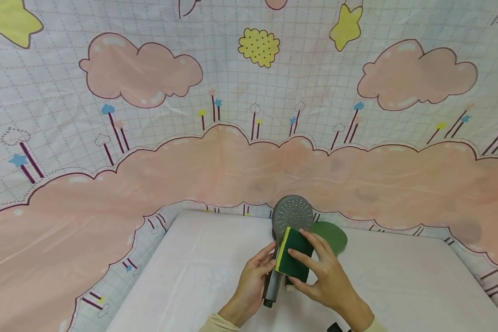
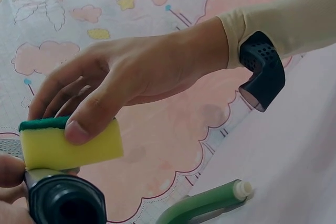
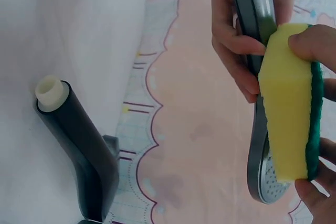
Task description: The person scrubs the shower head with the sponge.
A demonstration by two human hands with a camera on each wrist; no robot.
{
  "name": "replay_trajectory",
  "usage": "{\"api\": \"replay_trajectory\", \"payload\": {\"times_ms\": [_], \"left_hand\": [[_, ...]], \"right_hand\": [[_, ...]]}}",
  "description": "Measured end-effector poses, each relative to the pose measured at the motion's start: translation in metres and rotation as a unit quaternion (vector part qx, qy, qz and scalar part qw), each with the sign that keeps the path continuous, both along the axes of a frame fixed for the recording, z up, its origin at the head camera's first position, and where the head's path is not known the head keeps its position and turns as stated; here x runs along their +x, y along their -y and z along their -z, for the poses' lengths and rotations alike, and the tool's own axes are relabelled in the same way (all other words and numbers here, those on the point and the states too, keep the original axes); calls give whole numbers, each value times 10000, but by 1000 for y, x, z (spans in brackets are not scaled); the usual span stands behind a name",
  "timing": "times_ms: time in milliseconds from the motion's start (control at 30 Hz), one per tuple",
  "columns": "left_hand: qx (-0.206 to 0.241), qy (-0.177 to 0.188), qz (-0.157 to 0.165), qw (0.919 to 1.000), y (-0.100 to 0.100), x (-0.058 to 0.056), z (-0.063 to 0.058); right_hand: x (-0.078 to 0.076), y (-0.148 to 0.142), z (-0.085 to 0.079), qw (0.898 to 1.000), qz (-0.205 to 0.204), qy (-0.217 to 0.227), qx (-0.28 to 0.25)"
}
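Note:
My left hand [image 1: 252, 282] grips the handle of a grey shower head [image 1: 292, 214], whose nozzle face points up and toward me. In my right hand [image 1: 331, 280] is a sponge [image 1: 297, 254], yellow with a dark green scouring side, pinched between thumb and spread fingers. The sponge's yellow side [image 3: 286, 103] lies against the handle and overlaps the lower edge of the nozzle face in the right wrist view. Behind the sponge, a green shower head [image 1: 332, 236] with a pale connector end [image 2: 242, 190] lies on the table, its middle hidden in the head view.
A white-covered table [image 1: 182, 276] spreads under both hands. Beyond its far edge hangs a cloth backdrop [image 1: 216, 170] printed with pink clouds and stars. A black band [image 2: 262, 72] sits on my right wrist over the cream sleeve.

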State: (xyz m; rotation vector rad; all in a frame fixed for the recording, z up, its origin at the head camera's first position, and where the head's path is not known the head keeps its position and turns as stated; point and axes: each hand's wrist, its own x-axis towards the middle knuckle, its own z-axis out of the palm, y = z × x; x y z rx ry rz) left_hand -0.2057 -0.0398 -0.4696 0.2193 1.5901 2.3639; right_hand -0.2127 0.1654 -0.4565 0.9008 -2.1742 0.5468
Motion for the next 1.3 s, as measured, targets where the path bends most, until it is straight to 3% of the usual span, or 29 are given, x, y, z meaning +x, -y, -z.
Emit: {"api": "replay_trajectory", "payload": {"times_ms": [300,633,900,1300], "left_hand": [[203,49,-27,9998,-2,-7,5],[468,171,-76,9987,-4,-12,0],[658,268,-237,9972,-5,-18,-2],[757,165,-403,9962,1,-24,0]], "right_hand": [[6,3,5,9994,-151,316,17],[15,8,8,9987,-105,503,26],[16,10,10,9990,-295,332,2],[26,15,16,9976,-454,422,293]]}}
